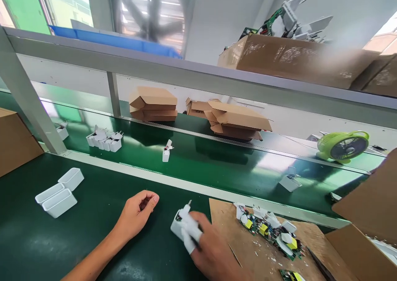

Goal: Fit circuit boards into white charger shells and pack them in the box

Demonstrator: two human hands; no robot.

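My left hand (139, 210) was loosely curled above the dark green tabletop (99, 198), its thumb against the bent forefinger; my right hand (214, 248), blurred, was at a white charger housing (178, 228) just to the right of it, and I could not tell whether its fingers pinched the housing or only touched it; white coverings seemed to sit on two of those fingers. The housing was tilted near the middle of the tabletop's front part, a metal pin (190, 202) standing up at its top; three white open-topped cases (60, 204) stood together well to my left.

On my right lay a cardboard sheet (221, 215), bearing a row of green circuit boards (269, 231) with yellow and white parts, a thin stick (235, 256) and a dark, slim tool (319, 263); beyond the tabletop, a green conveyor belt (211, 165) carried a lone white charger (166, 153), a cluster of white chargers (105, 141) farther left, and another white unit (290, 183) to the right.
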